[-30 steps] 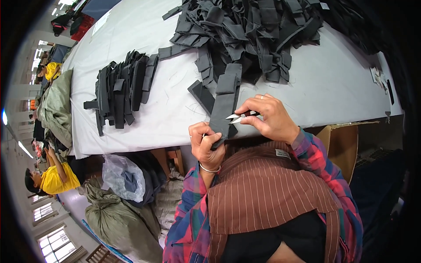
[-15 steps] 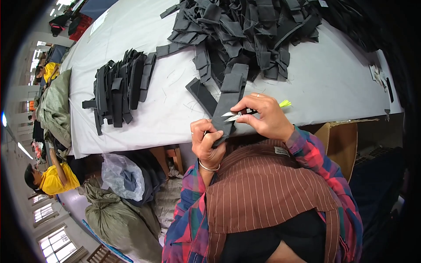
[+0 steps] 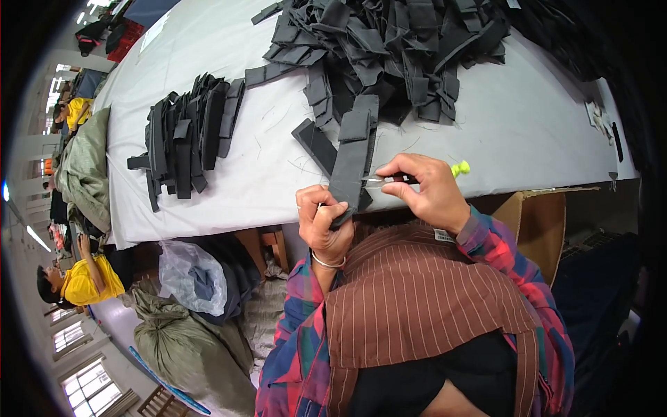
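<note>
White table (image 3: 486, 125): left hand (image 3: 323, 222) pinches a dark strap (image 3: 351, 160) at its near edge, right hand (image 3: 427, 191) grips small snips (image 3: 389, 179) against it. 1 neat stack (image 3: 184, 135) looks finished; the bigger tangled heap (image 3: 396, 48) seems left

Bright, even daylight; soft shadows; sharp centre; heavy fisheye bending, dark rim.

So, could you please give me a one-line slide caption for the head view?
Left hand grips a dark fabric strap while the right hand holds small snips at its edge, over a grey table.
</note>
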Available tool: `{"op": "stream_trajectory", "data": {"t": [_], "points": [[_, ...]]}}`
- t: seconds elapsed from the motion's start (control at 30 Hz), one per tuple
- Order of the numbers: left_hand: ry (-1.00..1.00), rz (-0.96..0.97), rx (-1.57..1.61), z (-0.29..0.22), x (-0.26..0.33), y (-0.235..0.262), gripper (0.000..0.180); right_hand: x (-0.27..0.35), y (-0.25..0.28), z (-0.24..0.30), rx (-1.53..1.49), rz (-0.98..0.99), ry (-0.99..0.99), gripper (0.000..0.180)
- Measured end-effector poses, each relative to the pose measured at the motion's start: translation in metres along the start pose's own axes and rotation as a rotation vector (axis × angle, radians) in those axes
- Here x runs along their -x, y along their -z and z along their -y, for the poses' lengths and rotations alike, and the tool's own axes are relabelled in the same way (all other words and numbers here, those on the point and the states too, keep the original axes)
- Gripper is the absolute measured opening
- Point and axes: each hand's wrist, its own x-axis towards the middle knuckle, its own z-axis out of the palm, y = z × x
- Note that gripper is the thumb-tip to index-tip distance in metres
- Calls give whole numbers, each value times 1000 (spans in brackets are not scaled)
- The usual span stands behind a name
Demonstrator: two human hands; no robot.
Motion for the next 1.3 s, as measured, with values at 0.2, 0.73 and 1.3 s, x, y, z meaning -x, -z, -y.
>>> {"op": "stream_trajectory", "data": {"t": [0.2,0.73,1.3], "points": [[-27,19,13,0,-2,3,33,-3,2,6,191,-10,64,15],[-29,36,-18,-6,-5,7,33,-3,-1,6,134,-12,36,15],[-30,53,-27,-5,0,8,32,-4,-2,9,129,-14,-28,13]]}}
